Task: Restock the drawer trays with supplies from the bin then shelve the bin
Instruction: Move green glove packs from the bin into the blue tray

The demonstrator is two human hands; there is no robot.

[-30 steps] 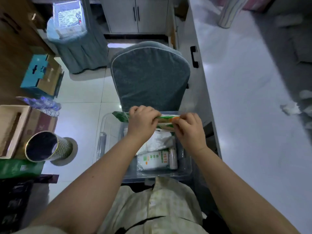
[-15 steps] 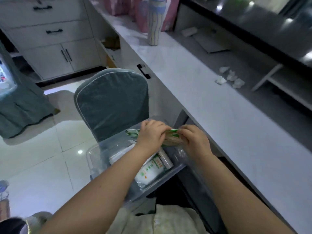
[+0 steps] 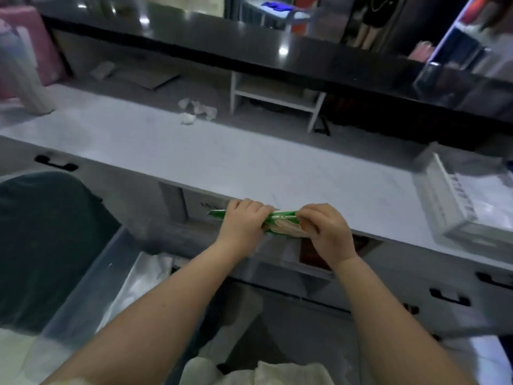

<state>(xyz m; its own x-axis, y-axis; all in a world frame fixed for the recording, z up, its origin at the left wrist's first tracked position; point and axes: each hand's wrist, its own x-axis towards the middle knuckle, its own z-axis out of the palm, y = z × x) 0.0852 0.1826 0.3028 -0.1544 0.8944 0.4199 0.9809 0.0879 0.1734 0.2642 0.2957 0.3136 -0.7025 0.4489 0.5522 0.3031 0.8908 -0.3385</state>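
Left hand [image 3: 243, 222] & right hand [image 3: 323, 230] both grasp the green packet [image 3: 280, 222] over the counter edge [image 3: 305, 190]; pulling too hard could burst it, contents spilling.

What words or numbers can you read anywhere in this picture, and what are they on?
None can be read.
Green packet, gripped by the left hand and the right hand: any printing is too blurred.
Clear tray on the white counter, at the right: rows of dark print on the white packs inside, too blurred to read.
Drawer front under the counter: small dark marks, too blurred to read.
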